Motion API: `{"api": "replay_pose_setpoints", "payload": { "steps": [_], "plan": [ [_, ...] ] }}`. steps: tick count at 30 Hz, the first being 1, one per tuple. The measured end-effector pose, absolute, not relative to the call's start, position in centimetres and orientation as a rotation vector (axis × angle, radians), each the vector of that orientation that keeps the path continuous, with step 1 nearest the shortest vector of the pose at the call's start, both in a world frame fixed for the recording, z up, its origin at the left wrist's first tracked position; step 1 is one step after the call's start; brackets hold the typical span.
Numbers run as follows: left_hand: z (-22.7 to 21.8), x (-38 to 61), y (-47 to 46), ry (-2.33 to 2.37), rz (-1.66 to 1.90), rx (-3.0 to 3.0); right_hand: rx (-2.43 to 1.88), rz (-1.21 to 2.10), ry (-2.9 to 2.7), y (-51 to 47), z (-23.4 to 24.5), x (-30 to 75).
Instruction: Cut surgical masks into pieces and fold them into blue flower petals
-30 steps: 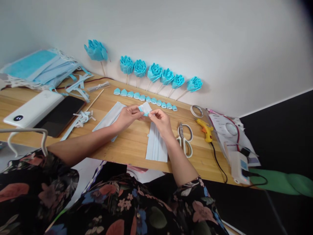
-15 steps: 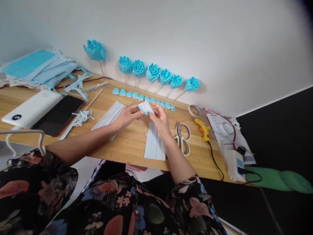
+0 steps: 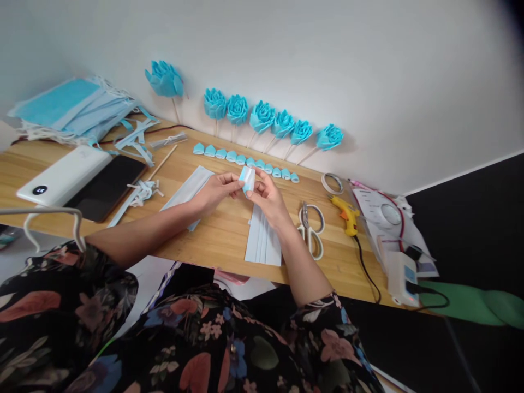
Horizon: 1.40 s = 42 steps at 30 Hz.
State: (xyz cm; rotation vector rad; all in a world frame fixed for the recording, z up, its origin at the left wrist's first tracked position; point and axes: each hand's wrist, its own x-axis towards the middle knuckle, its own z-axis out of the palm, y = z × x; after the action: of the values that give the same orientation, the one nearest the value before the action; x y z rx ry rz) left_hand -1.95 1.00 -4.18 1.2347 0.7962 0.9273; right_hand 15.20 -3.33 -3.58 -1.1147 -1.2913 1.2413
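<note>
Both my hands meet above the middle of the wooden table (image 3: pixel 213 240) and pinch one small piece of pale blue mask fabric (image 3: pixel 247 179). My left hand (image 3: pixel 215 191) grips its left side with thumb and fingertips. My right hand (image 3: pixel 268 197) holds its right side, fingers curled. The piece now stands folded narrow and upright between them. Under my right wrist lies a stack of cut fabric strips (image 3: pixel 263 243). A flat face mask (image 3: pixel 184 192) lies beneath my left forearm.
A row of several small folded blue petals (image 3: pixel 245 161) lies behind my hands. Blue fabric roses on sticks (image 3: pixel 262 117) lean against the wall. Scissors (image 3: pixel 311 229), a yellow glue gun (image 3: pixel 347 214) and a tape roll (image 3: pixel 332 183) sit right. A phone (image 3: pixel 107 188), power bank (image 3: pixel 65 174) and mask pile (image 3: pixel 69 109) sit left.
The fabric piece was held spread flat between my hands; it is now folded narrower and turned upright. My hands have drawn closer together. The camera shifted slightly.
</note>
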Motion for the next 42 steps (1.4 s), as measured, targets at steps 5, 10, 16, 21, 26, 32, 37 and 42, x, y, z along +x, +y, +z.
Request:
{"api": "replay_pose_setpoints", "payload": {
  "steps": [5, 10, 16, 21, 26, 32, 37, 42],
  "plan": [
    [-3.7, -2.2, 0.9, 0.806, 0.893, 1.343, -1.161, 1.166, -1.284, -3.3, -3.6, 15.4],
    [-3.7, -2.1, 0.8, 0.795, 0.908, 1.312, -1.199, 1.103, -1.306, -3.2, -3.8, 15.2],
    [-4.4, -2.1, 0.8, 0.701, 0.869, 1.181, -1.215, 1.063, -1.282, -3.3, -3.9, 15.1],
    [-4.4, -2.4, 1.0, 0.779, 0.863, 1.295, -1.170, 1.128, -1.237, -3.2, -3.7, 15.3],
    [-3.8, -2.4, 0.7, 0.823, 0.758, 1.445, -1.236, 1.101, -1.298, -3.2, -3.8, 15.8],
    [-4.0, -2.2, 0.8, 0.853, 0.726, 1.491, -1.225, 0.977, -1.361, -3.1, -4.4, 16.0],
    [-4.2, -2.2, 1.1, 0.844, 0.747, 1.403, -1.242, 0.879, -1.406, -3.3, -3.9, 15.9],
    [-3.6, -2.2, 1.0, 0.832, 0.758, 1.296, -1.246, 0.692, -1.558, -3.5, -3.0, 16.1]
  ]
}}
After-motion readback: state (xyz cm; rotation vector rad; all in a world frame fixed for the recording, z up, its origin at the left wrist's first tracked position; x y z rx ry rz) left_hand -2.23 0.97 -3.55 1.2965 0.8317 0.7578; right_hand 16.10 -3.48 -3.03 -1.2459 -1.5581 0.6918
